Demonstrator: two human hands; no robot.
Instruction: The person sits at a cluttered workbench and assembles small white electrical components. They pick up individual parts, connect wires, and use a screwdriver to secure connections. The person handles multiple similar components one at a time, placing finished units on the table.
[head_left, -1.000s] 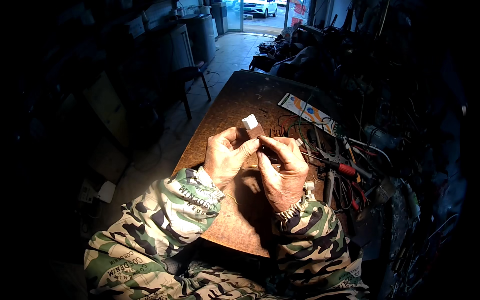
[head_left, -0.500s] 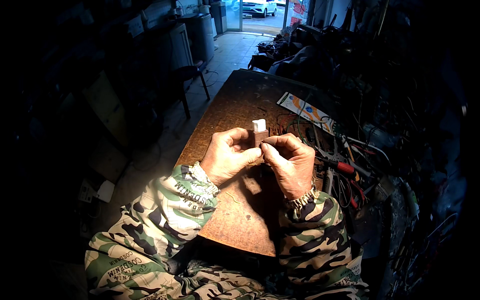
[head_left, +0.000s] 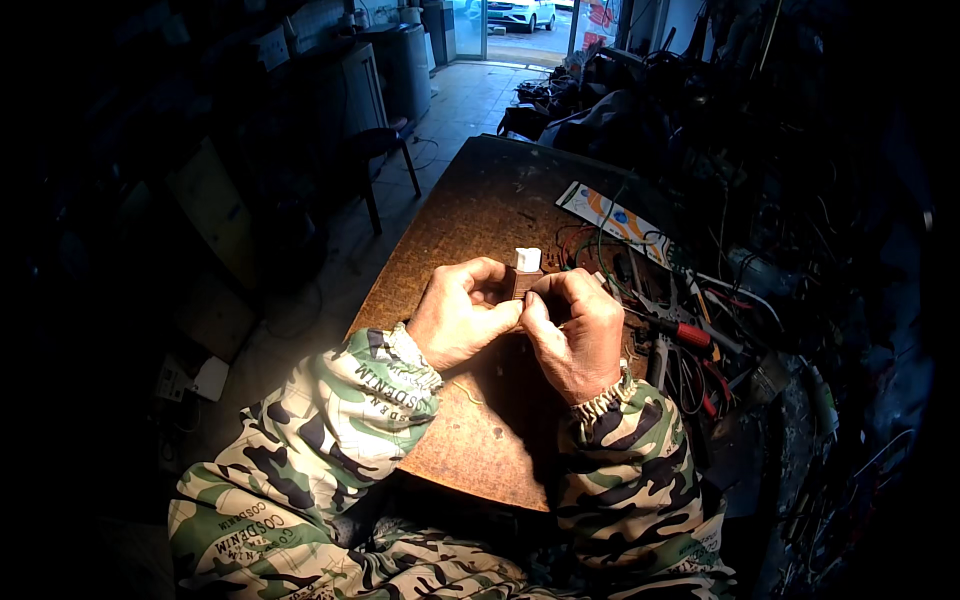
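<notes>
A small brown block with ribbed sides stands upright between my hands, above the wooden tabletop. From its upper end sticks out a white piece with a notched top. My left hand grips the block from the left, thumb in front and fingers curled behind. On the other side, the thumb and forefinger of my right hand are pinched together at the block's lower right. Their tips hide that corner, so anything small between them cannot be made out.
Right of my hands lie a screwdriver with a red handle, red-handled pliers and tangled wires. Beyond them is a white and orange printed card. A dark stool stands past the table's left edge.
The block with its white piece has turned a little and shifted slightly right and down. My right fingers have rolled a little against it; my left hand keeps its grip.
</notes>
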